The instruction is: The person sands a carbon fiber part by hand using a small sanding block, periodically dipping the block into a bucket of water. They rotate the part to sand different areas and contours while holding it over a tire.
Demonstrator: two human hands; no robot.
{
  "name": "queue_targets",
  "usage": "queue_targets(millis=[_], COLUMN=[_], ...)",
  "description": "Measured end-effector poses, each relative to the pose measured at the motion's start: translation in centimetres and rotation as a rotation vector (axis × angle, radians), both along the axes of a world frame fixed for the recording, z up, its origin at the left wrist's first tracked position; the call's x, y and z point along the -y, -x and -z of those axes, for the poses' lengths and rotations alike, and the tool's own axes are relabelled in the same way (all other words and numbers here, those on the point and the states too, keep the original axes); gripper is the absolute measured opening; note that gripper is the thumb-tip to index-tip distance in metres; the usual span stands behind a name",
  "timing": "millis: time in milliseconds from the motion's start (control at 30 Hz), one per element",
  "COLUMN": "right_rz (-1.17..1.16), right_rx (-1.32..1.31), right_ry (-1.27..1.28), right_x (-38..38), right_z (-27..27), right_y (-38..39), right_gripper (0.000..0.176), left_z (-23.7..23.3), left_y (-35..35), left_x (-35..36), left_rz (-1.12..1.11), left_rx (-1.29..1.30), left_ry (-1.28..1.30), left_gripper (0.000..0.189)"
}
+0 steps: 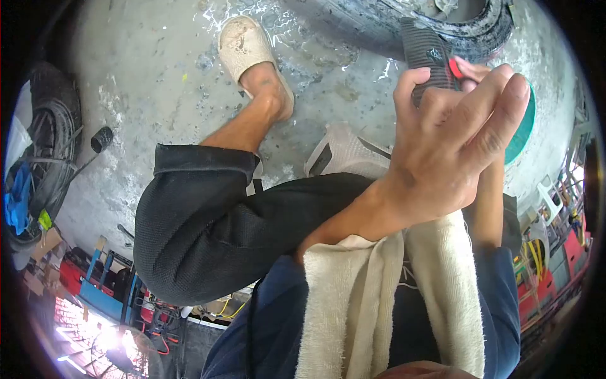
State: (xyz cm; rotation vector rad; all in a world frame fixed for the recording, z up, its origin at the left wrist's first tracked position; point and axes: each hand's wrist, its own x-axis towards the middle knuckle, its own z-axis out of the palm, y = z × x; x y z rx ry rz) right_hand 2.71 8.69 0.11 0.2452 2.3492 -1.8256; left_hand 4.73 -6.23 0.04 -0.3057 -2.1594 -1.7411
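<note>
My left hand (448,145) is raised close to the camera, its back towards me, with some fingers bent and others stretched apart. No held thing shows in it, though its palm side is hidden. Behind it, my right hand (478,72) is partly covered; its fingers close on a small red piece (455,67), whose kind I cannot make out. Beside that piece lies a dark grey ribbed item (428,50) with a pale logo, against a wet black tyre (353,26). A green round rim (521,129) shows right of the hands.
A beige slipper (243,44) is on my left foot on the wet floor. Between my legs is a pale plastic stool (344,151). Another wheel (53,132) stands left, near a blue rag (17,197). Tools and a red cabinet (546,294) stand behind. A towel (353,303) hangs from my neck.
</note>
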Motion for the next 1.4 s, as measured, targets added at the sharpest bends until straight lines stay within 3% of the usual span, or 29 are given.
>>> queue_targets(millis=[33,67,133,167,233,300,400,433,533,600,667,700,733,767,867,933,967,1200,1333,1400], right_rz=[0.026,0.023,0.147,0.105,0.006,0.127,0.083,0.077,-0.185,0.138,0.168,0.070,-0.022,0.132,0.035,0.081,0.087,0.150,0.231,0.262], right_rx=[0.052,0.047,-0.111,-0.150,-0.214,-0.126,-0.212,-0.206,-0.499,-0.231,-0.262,-0.388,-0.494,-0.308,-0.423,-0.228,-0.204,-0.185,-0.151,-0.136], right_ry=[0.187,0.188,-0.082,-0.294,-0.210,-0.284,-0.442,-0.432,-0.034,-0.233,-0.415,-0.357,-0.302,-0.206,-0.304,0.005,0.016,-0.040,-0.075,-0.079], right_x=[-0.1,0.5,3.0,0.7,0.3,-0.3,0.9,0.6,-1.7,-0.7,-0.3,0.3,1.1,1.9,0.0,-0.5,-0.1,1.2,1.1,1.2], right_z=[0.0,-0.3,-1.2,0.5,1.1,3.5,2.3,2.7,4.3,4.9,4.7,3.9,2.8,2.5,4.7,3.5,2.9,2.9,3.7,3.7], right_y=[0.3,0.0,-0.9,-1.8,-1.9,-0.8,-0.8,-0.7,-1.2,-0.6,-1.1,-1.1,-1.9,-3.0,-1.3,-0.8,-0.9,-1.7,-1.7,-1.8], right_gripper=[0.020,0.020,0.018,0.012,0.007,0.010,0.011,0.011,0.015,0.012,0.012,0.013,0.014,0.013,0.013,0.013,0.013,0.015,0.017,0.017], left_z=[0.1,0.2,0.1,-0.1,0.0,-0.3,-0.1,0.1,-0.2,-1.9,-1.8,1.7,1.5,1.3,0.0,-1.4,1.0,1.3,0.9,0.1], left_y=[-0.1,0.0,0.4,0.1,0.1,0.5,0.2,0.1,0.6,0.8,1.0,0.3,0.2,0.2,1.1,0.7,0.2,0.4,0.0,-0.4], left_x=[0.0,0.0,0.4,0.6,0.6,1.0,0.2,0.2,1.0,1.4,1.4,-1.2,-0.8,-0.1,0.6,0.4,-0.8,-1.4,-1.0,0.4], left_rz=[0.007,0.009,0.016,0.040,0.030,0.049,0.021,0.012,0.029,-0.003,0.008,-0.091,-0.087,-0.092,-0.106,-0.088,-0.077,-0.184,-0.148,0.043], left_rx=[-0.013,-0.029,-0.016,0.017,0.030,0.053,-0.002,-0.010,0.021,0.049,0.039,-0.120,-0.106,-0.109,-0.158,0.029,-0.090,-0.251,-0.135,-0.037], left_ry=[-0.006,-0.007,-0.023,-0.049,-0.058,-0.050,-0.015,-0.018,-0.051,-0.137,-0.187,-0.071,-0.067,-0.036,0.010,-0.071,-0.067,0.004,-0.004,0.045], left_gripper=[0.075,0.074,0.073,0.072,0.072,0.072,0.073,0.073,0.073,0.073,0.071,0.069,0.069,0.068,0.066,0.067,0.068,0.071,0.070,0.070])
